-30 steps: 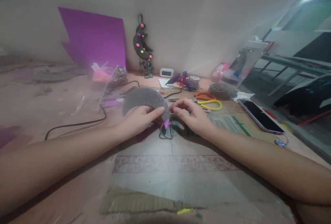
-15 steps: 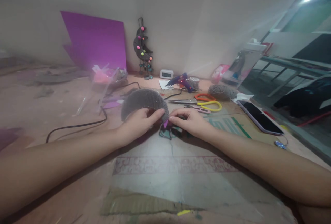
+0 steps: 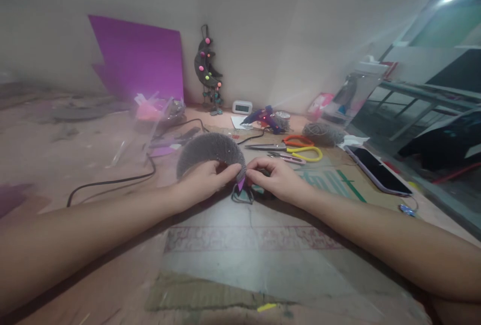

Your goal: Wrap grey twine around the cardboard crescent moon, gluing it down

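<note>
A crescent wrapped in grey yarn (image 3: 210, 145) stands at the middle of the table, its purple tip (image 3: 241, 184) bare of yarn. My left hand (image 3: 208, 180) is closed on the crescent near that tip, thumb along its inner edge. My right hand (image 3: 272, 177) is pinched close beside the tip, fingertips almost meeting the left thumb; the strand between them is too fine to make out clearly. A loop of grey yarn (image 3: 242, 200) hangs below the tip onto the work surface.
Behind my right hand lie scissors (image 3: 304, 152), pink-handled snips (image 3: 287, 157), a glue gun (image 3: 265, 118) and a yarn ball (image 3: 322, 133). A phone (image 3: 378, 171) rests at the right edge. A small clock (image 3: 242, 107), a decorated moon (image 3: 206, 67) and purple sheet (image 3: 141, 59) stand at the back.
The crescent has turned slightly and sits a little lower. The yarn loop below the tip has shifted shape. Both hands stay near the tip, with small finger movements.
</note>
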Demonstrator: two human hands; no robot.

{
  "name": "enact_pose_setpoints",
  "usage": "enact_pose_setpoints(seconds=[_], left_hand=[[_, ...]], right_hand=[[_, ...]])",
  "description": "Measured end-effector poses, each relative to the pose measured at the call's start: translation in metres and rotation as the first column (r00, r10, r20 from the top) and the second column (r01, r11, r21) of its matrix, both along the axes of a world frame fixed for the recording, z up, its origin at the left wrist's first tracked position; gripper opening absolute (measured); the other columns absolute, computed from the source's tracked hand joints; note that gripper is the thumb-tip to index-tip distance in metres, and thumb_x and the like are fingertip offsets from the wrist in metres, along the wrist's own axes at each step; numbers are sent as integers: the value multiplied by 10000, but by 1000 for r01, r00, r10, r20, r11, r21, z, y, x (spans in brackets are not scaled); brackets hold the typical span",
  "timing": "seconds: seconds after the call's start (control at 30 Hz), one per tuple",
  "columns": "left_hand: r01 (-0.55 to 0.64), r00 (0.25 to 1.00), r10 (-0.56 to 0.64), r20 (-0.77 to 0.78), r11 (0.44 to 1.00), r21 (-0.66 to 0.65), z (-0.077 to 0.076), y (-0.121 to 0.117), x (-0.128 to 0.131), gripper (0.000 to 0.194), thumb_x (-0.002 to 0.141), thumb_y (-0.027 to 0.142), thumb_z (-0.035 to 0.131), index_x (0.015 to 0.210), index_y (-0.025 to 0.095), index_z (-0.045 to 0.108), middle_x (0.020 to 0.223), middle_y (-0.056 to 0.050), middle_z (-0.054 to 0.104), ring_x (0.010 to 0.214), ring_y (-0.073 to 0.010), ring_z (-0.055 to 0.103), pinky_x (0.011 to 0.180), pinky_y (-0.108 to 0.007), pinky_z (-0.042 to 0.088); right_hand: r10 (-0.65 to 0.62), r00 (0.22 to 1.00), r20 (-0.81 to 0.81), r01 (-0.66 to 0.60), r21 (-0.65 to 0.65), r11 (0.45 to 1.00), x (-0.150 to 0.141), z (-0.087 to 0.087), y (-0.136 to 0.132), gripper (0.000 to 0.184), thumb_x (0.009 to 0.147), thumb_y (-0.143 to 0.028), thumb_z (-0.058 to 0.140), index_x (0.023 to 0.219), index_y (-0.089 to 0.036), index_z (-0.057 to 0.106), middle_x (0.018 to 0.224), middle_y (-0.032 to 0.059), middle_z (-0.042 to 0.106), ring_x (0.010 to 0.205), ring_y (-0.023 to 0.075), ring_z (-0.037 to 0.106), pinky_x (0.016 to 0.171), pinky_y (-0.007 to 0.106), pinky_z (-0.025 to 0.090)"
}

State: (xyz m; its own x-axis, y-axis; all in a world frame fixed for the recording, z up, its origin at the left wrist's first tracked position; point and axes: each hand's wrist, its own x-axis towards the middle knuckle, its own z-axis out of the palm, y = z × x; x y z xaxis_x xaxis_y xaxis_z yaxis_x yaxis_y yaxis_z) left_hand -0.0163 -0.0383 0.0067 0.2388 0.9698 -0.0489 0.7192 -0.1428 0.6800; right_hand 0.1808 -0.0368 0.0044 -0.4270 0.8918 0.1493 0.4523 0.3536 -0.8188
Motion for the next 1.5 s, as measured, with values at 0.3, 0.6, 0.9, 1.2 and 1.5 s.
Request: enact_pose_setpoints(seconds=[0.3,0.6,0.9,1.2,1.5], left_hand=[[-4,999,5,53,1000,-13,0,1,-2,603,813,717,422,600,202,652,447,14,556,414,-151,502,422,-258,291],[-103,963,122,241,990,-93,-3,10,-3,566,805,704,461,679,205,696,485,2,615,377,-161,516,398,-269,332],[-86,927,105,360,994,-68,-15,19,-2,547,847,647,449,708,183,704,570,-6,662,495,-158,553,498,-264,374],[-5,836,50,547,997,-82,-30,28,1,506,844,609,503,738,149,685,763,-79,731,710,-189,662,653,-273,478],[39,832,9,555,996,-75,-38,33,0,533,838,635,486,735,151,686,741,-74,724,687,-191,658,640,-278,481]], right_hand=[[-3,997,-71,-4,-98,995,2,-5,3,223,875,-358,543,772,-177,625,691,-2,641,596,115,563,526,221,435],[-196,979,-59,203,169,964,29,9,35,267,893,-398,515,738,-185,553,710,5,606,689,137,558,685,259,456],[-508,842,180,383,462,800,87,4,99,408,837,-290,595,1207,-118,571,1251,156,611,1076,244,613,959,380,461],[-497,802,331,383,354,853,65,2,160,446,844,-395,643,1169,-90,627,1140,200,689,1021,296,655,887,380,479],[-541,780,313,452,316,834,58,14,158,302,823,-395,659,960,-128,689,858,130,745,810,250,677,733,314,492]])
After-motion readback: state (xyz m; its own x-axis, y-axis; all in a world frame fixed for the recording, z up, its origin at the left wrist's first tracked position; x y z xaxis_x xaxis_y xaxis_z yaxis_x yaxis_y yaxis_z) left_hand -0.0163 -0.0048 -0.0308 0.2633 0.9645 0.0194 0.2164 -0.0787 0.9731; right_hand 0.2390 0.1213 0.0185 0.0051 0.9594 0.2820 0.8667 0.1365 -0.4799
